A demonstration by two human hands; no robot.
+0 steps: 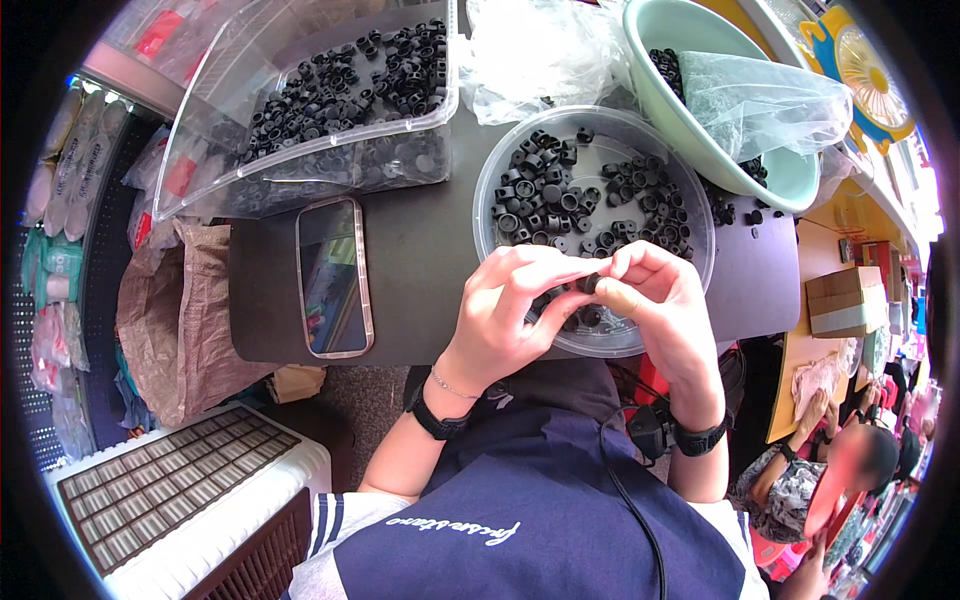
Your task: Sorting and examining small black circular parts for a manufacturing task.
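Note:
Over the near rim of a round clear plastic tub (484,205), my two hands meet fingertip to fingertip. Between them is a small round black plastic part (590,284), partly hidden by the fingers. My left hand (515,300) pinches it from the left, thumb and forefinger closed. From the other side my right hand (665,300) grips it with curled fingers and thumb. Whether it is one piece or two fitted together, I cannot tell. Inside the tub lie many loose black parts (545,195), some ring-shaped and some like little caps, in two loose groups.
A clear rectangular bin (300,185) of similar black parts stands at the far left, with a phone (335,275) before it. At the far right, a pale green basin (720,165) holds a plastic bag (765,100). Another person (800,480) sits to the right.

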